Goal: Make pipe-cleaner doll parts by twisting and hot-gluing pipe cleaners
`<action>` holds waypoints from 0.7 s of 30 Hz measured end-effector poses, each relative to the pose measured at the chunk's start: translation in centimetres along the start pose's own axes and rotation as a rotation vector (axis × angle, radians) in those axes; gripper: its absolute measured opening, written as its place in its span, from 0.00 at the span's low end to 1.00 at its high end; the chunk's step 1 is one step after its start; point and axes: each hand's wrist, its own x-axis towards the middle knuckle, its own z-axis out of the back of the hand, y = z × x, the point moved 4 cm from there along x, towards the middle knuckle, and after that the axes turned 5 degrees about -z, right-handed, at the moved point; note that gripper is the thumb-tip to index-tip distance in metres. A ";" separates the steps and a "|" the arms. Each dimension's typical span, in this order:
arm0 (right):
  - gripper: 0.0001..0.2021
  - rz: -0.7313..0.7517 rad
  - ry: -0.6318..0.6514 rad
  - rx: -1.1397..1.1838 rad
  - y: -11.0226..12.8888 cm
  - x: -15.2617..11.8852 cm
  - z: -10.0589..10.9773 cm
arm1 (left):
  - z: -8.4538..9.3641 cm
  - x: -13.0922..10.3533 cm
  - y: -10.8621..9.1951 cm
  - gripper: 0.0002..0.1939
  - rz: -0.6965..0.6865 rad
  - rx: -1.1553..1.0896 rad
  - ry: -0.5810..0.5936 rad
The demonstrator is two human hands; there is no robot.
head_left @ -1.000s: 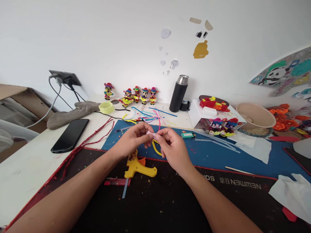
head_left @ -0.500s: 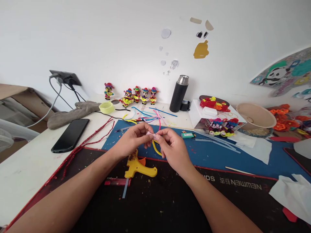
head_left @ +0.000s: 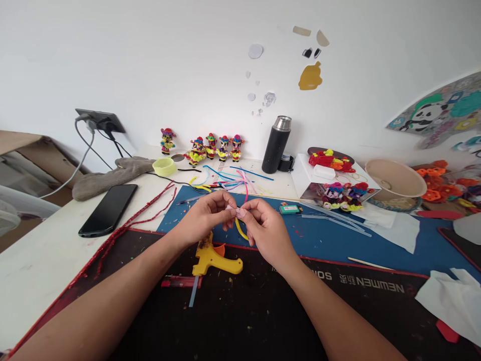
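Both of my hands meet over the blue mat and pinch a small pale pink piece (head_left: pixel 233 210), mostly covered by fingers; its exact kind is hard to make out. My left hand (head_left: pixel 205 215) has thumb and fingertips closed on its left end. From the other side, my right hand (head_left: pixel 268 228) grips it between thumb and forefinger. A yellow pipe cleaner (head_left: pixel 241 230) curves just below the fingertips; whether a hand touches it I cannot tell. Under my left hand lies a yellow hot glue gun (head_left: pixel 216 261) with a clear glue stick (head_left: pixel 193 292) poking out.
Pipe cleaners (head_left: pixel 233 176) in several colours lie behind my hands. Small pipe-cleaner figures (head_left: pixel 197 152) stand along the wall, left of a black thermos (head_left: pixel 277 145). A phone (head_left: pixel 108 209) and red strands (head_left: pixel 131 220) are at left, a white box (head_left: pixel 300 175) and beige bowl (head_left: pixel 396 178) at right.
The fingers have shifted very slightly on the pale pink piece. Otherwise the whole view has only moved a little, and the things on the table stay put.
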 end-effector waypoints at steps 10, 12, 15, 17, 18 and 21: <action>0.13 -0.010 0.001 0.006 0.0 0.0 -0.1 | 0.1 0.0 0.2 0.15 0.005 0.013 -0.006; 0.14 -0.005 -0.022 0.024 0.3 0.0 0.1 | 0.1 0.0 0.1 0.15 0.003 0.011 -0.011; 0.17 0.004 -0.064 0.067 0.7 0.1 0.5 | 0.2 0.1 -0.1 0.15 0.003 -0.003 -0.025; 0.19 0.002 -0.082 0.090 0.7 0.2 0.8 | 0.2 0.1 -0.1 0.15 0.005 -0.012 -0.033; 0.20 -0.003 -0.086 0.097 0.7 0.2 0.8 | 0.2 0.1 -0.1 0.15 0.006 -0.014 -0.036; 0.22 -0.025 -0.080 0.108 0.6 0.3 0.9 | 0.3 0.1 -0.1 0.15 0.004 -0.019 -0.051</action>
